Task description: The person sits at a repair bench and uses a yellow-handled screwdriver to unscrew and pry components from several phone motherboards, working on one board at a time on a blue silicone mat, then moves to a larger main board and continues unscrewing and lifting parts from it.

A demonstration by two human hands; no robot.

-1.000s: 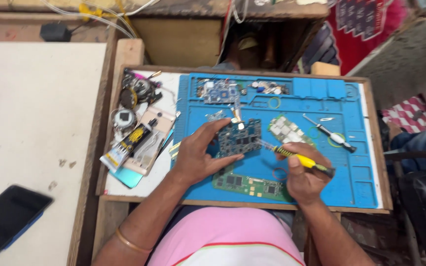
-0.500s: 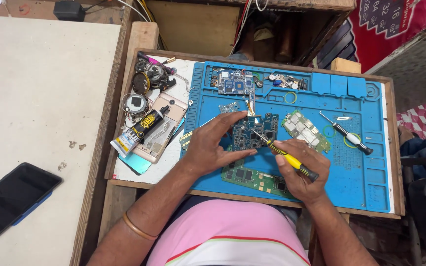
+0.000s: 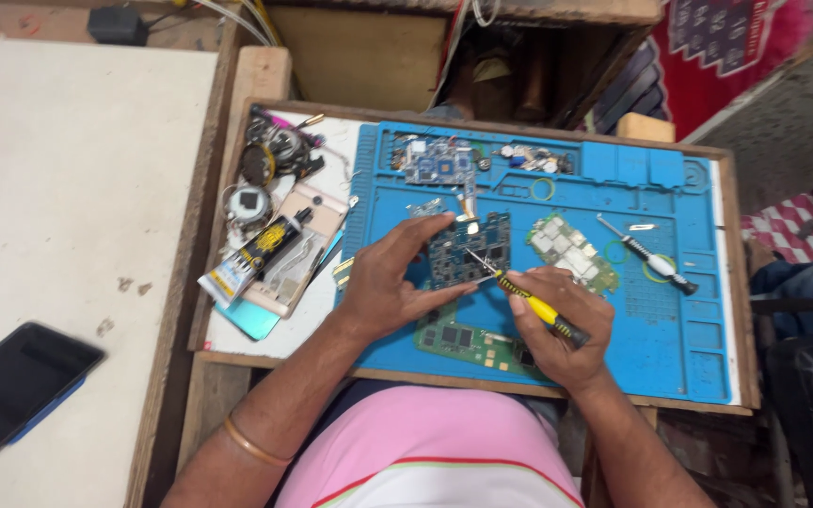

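1. A blue silicone repair mat [image 3: 689, 367] covers the wooden tray.
2. The left hand [image 3: 390, 282] grips a dark blue circuit board [image 3: 468, 246] at the mat's centre, fingers pinching its edges.
3. The right hand [image 3: 557, 329] clasps a yellow-handled screwdriver [image 3: 531, 303], tip touching the board.

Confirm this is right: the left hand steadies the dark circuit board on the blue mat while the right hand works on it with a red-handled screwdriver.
Not quite. In the head view the screwdriver in the right hand has a yellow and black handle, not red. The rest holds: the left hand steadies the dark circuit board on the blue mat.
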